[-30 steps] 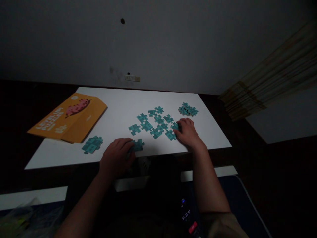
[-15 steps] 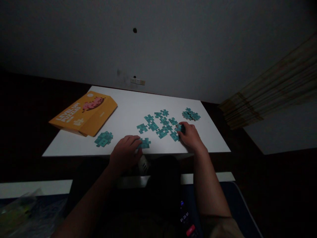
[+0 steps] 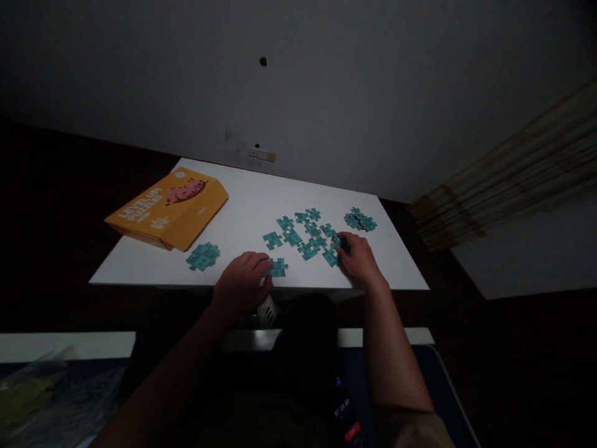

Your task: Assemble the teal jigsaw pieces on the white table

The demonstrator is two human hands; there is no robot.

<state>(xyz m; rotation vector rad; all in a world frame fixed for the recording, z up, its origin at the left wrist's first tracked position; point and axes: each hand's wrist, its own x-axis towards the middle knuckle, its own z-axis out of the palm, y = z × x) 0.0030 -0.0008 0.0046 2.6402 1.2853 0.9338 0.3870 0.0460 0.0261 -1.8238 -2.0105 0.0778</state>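
Hands rest on a white table (image 3: 242, 205) among teal puzzle pieces. Left hand (image 3: 242, 283) has its fingertips on a joined piece (image 3: 277, 267) at the near edge, pressing it flat, it seems, not gripping. Right hand (image 3: 357, 258) curls over the loose spread (image 3: 303, 233), fingertips on a piece (image 3: 336, 241); whether it pinches that one I cannot tell. From the spread, a small heap (image 3: 360, 220) lies at two o'clock, a stack (image 3: 203, 256) at eight, and an orange box (image 3: 168, 208) at ten, well apart. Nothing blocks either hand.
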